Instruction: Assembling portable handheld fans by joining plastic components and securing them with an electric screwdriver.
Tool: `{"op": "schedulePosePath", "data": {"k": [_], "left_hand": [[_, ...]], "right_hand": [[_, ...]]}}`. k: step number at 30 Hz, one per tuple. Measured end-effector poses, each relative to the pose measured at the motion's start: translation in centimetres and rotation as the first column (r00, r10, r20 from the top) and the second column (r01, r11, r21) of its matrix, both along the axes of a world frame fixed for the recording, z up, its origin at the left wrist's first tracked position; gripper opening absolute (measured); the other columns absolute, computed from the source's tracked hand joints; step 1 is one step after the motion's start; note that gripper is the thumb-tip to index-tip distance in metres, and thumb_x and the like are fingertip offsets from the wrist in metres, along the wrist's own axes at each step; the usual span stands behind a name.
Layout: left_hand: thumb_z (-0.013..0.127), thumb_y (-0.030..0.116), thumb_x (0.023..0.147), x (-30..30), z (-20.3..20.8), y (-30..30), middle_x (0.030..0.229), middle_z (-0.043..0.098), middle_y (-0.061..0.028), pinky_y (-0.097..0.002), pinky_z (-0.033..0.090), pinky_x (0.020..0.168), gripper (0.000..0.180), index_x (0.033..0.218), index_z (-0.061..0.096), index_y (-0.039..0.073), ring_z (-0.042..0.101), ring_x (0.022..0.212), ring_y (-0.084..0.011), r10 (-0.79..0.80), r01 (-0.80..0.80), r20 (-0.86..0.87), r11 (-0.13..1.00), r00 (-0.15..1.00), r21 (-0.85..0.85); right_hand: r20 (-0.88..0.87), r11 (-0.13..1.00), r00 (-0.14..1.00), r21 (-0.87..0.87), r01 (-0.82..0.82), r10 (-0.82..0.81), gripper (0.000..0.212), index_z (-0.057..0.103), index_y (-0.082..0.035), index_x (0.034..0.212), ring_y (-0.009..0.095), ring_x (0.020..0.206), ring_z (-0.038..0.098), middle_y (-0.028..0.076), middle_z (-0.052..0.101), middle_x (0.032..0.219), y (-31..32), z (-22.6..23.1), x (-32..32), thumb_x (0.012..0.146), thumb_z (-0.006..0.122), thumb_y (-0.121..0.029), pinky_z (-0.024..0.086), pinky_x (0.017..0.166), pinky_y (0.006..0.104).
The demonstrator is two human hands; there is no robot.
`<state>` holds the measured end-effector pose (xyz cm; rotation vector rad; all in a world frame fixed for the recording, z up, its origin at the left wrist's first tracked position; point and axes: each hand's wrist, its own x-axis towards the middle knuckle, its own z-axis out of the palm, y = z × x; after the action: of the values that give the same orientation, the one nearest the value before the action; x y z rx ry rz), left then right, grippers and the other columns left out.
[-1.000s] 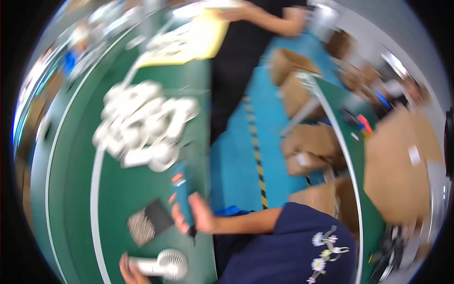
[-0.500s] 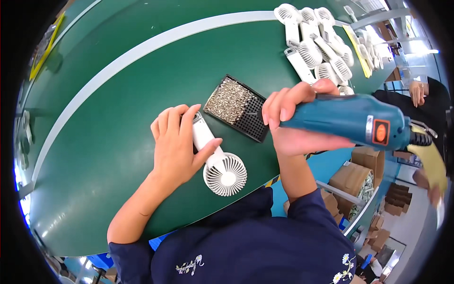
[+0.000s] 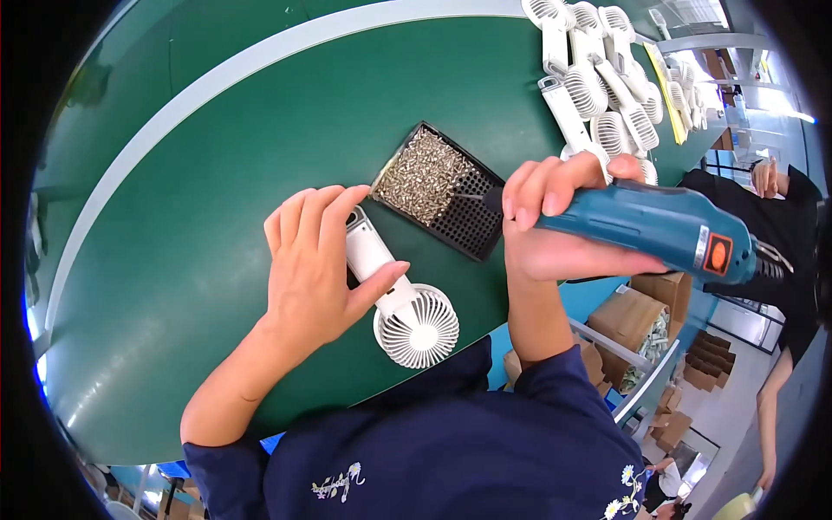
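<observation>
One white fan (image 3: 403,305) lies on the green table (image 3: 217,191), near side of the black tray (image 3: 472,227); left hand (image 3: 308,277) pinching its handle (image 3: 370,246) from both sides. Right hand (image 3: 555,251) wrapped round the teal screwdriver (image 3: 641,227), bit (image 3: 470,198) over the tray beside the screws (image 3: 420,173). Looks like screw pickup; next move calls for steady bit alignment.

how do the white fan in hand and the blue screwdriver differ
The fan is white, the screwdriver blue. The fan ends in a round, slatted head, the screwdriver in a thin bit. The fan lies on the table; the screwdriver is held up. Both are gripped, by left hand and right hand respectively.
</observation>
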<state>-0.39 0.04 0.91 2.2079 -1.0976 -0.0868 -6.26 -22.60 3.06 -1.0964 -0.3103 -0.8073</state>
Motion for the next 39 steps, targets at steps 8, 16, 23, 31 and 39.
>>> {"op": "schedulePosePath", "data": {"k": [8, 16, 23, 31, 39], "left_hand": [[0.078, 0.037, 0.076, 0.1, 0.2, -0.1, 0.119, 0.051, -0.0134, -0.0435, 0.031, 0.098, 0.07, 0.13, 0.048, 0.004, 0.046, 0.113, -0.0329, -0.011, 0.011, -0.009, 1.0, 1.0, 0.001], [0.078, 0.036, 0.076, 0.2, 0.1, -0.1, 0.118, 0.052, -0.0126, -0.0428, 0.032, 0.097, 0.068, 0.129, 0.049, 0.004, 0.046, 0.112, -0.0322, -0.019, 0.019, 0.01, 1.0, 1.0, -0.001], [0.078, 0.036, 0.076, 0.3, 0.2, 0.0, 0.118, 0.052, -0.0126, -0.0428, 0.032, 0.097, 0.068, 0.129, 0.049, 0.004, 0.046, 0.112, -0.0322, -0.021, 0.021, 0.011, 1.0, 1.0, 0.003], [0.077, 0.031, 0.076, 0.5, 0.4, 0.4, 0.12, 0.054, -0.0121, -0.0418, 0.033, 0.097, 0.067, 0.13, 0.048, 0.003, 0.048, 0.112, -0.0308, -0.063, 0.06, -0.033, 0.996, 0.997, -0.072], [0.076, 0.032, 0.077, 0.3, 0.1, 1.2, 0.119, 0.055, -0.0115, -0.0421, 0.035, 0.097, 0.067, 0.131, 0.048, 0.003, 0.05, 0.112, -0.0289, -0.07, 0.066, -0.037, 0.992, 0.997, -0.112]], "right_hand": [[0.009, 0.998, 0.999, -0.033, 0.052, -0.052, 0.09, 0.044, -0.012, 0.128, 0.017, 0.044, 0.047, 0.006, 0.05, 0.071, 0.0, 0.3, 0.4, 0.081, 0.028, -0.087, 0.041, 0.042, 0.0326], [0.0, 0.991, 0.991, 0.018, 0.135, -0.135, 0.094, 0.047, -0.012, 0.124, 0.016, 0.042, 0.045, 0.004, 0.05, 0.067, -0.5, -0.3, 0.8, 0.076, 0.026, -0.091, 0.04, 0.039, 0.0324], [-0.039, 0.992, 0.992, 0.04, 0.124, -0.122, 0.096, 0.047, -0.014, 0.123, 0.017, 0.042, 0.046, 0.005, 0.051, 0.067, -0.2, -0.6, 1.2, 0.074, 0.024, -0.094, 0.04, 0.039, 0.0328], [-0.202, 0.996, 0.979, 0.084, 0.013, 0.004, 0.112, 0.044, -0.012, 0.12, 0.019, 0.042, 0.045, 0.01, 0.051, 0.062, 0.4, 0.0, 2.0, 0.059, 0.017, -0.101, 0.044, 0.042, 0.0309], [-0.016, 0.996, 0.999, 0.076, 0.042, -0.041, 0.103, 0.046, -0.016, 0.126, 0.019, 0.043, 0.049, 0.007, 0.051, 0.065, 1.8, 2.8, 1.4, 0.067, 0.025, -0.097, 0.043, 0.039, 0.0321]]}}
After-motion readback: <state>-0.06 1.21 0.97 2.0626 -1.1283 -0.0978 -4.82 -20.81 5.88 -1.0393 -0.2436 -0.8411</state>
